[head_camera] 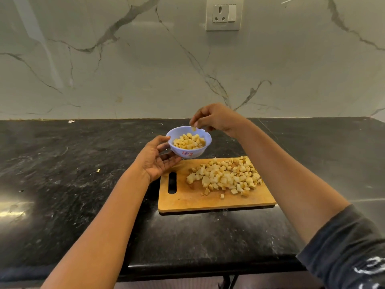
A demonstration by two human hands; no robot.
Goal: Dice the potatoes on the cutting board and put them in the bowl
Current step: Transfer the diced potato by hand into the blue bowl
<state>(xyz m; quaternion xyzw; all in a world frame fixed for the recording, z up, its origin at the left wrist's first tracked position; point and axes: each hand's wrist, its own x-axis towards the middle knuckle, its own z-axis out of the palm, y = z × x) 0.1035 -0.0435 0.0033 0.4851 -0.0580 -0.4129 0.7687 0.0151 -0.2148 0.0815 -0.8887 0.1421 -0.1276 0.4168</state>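
Left hand (158, 161) held the bowl (188, 152) at the far left corner of the cutting board (187, 202), thumb on the rim, fingers cupped under. Bowl was part full of dice. Right hand (216, 118) was over the bowl, fingertips bunched narrow on a potato piece (194, 128); looked pinched, hard to confirm. Diced potatoes (225, 176) were piled on the board's right half.

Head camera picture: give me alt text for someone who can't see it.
A left hand holds a pale bowl of diced potato while the right hand pinches one potato cube above it. A larger heap lies on a wooden cutting board on a black counter.
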